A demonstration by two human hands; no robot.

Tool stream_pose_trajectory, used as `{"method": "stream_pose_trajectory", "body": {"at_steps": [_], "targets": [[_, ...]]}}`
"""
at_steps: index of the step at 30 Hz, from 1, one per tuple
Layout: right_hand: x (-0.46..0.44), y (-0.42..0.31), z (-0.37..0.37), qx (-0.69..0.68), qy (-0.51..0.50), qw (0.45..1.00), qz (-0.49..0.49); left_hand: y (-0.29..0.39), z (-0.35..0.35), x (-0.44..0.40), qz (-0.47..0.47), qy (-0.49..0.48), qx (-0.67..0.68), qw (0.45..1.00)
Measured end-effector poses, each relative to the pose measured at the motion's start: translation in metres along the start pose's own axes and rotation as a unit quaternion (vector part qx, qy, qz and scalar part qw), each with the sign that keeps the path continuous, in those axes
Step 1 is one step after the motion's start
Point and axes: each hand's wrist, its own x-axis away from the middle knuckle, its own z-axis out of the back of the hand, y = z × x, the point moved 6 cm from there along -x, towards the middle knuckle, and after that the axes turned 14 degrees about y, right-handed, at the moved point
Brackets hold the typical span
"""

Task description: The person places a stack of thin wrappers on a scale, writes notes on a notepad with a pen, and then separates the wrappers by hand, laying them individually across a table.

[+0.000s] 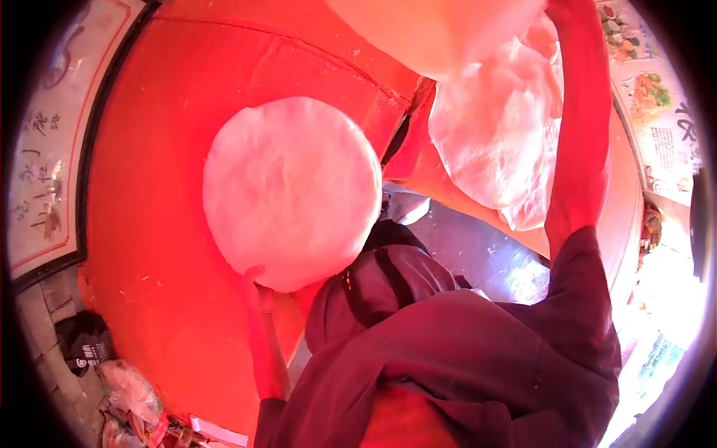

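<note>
Touching round sheet (295, 190); left hand (258, 290)

The disc (295, 190) is showing a matt, faintly wrinkled face; the sheets (493, 131) are looking thin and rumpled, catching light in pale patches. The bench (160, 187) is appearing smooth, with creases and seams. The shirt (463, 358) is hanging in matt cloth folds. A bag (133, 390) is showing crinkled, shiny clear plastic.

Seemingly a food shop: white poster with colourful food pictures (657, 112) at two o'clock, black-framed white lettered board (48, 142) at ten.
</note>
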Motion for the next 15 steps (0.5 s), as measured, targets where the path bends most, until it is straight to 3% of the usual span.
{"method": "stream_pose_trajectory", "body": {"at_steps": [3,6,8,10,11,12,13,14,15], "targets": [[0.011,-0.065,-0.094,-0.185,-0.113,0.975,-0.036,0.002,0.005,0.0,-0.001,0.005,0.004,1.0],[0.064,-0.068,-0.166,-0.288,-0.267,0.911,-0.127,0.005,0.009,-0.001,-0.002,0.009,0.002,1.0],[0.135,-0.03,-0.197,-0.295,-0.39,0.853,-0.184,0.005,0.013,0.002,-0.005,0.015,0.001,1.0],[0.245,-0.018,-0.209,-0.22,-0.39,0.875,-0.183,0.009,0.017,0.008,-0.009,0.019,-0.007,1.0],[0.313,-0.031,-0.234,-0.339,-0.578,0.713,-0.206,0.011,0.018,0.01,-0.013,0.02,-0.012,1.0],[0.376,-0.049,-0.245,-0.438,-0.721,0.495,-0.21,0.015,0.016,0.012,-0.022,0.018,-0.012,1.0],[0.43,-0.123,-0.192,-0.252,-0.597,0.723,-0.238,0.018,0.011,0.014,-0.033,0.013,-0.012,0.999],[0.479,-0.158,-0.186,-0.157,-0.629,0.762,-0.007,0.023,0.005,0.015,-0.045,0.007,-0.01,0.999],[0.516,-0.174,-0.183,-0.06,-0.623,0.747,0.226,0.028,-0.003,0.016,-0.059,-0.002,-0.007,0.998]]}}
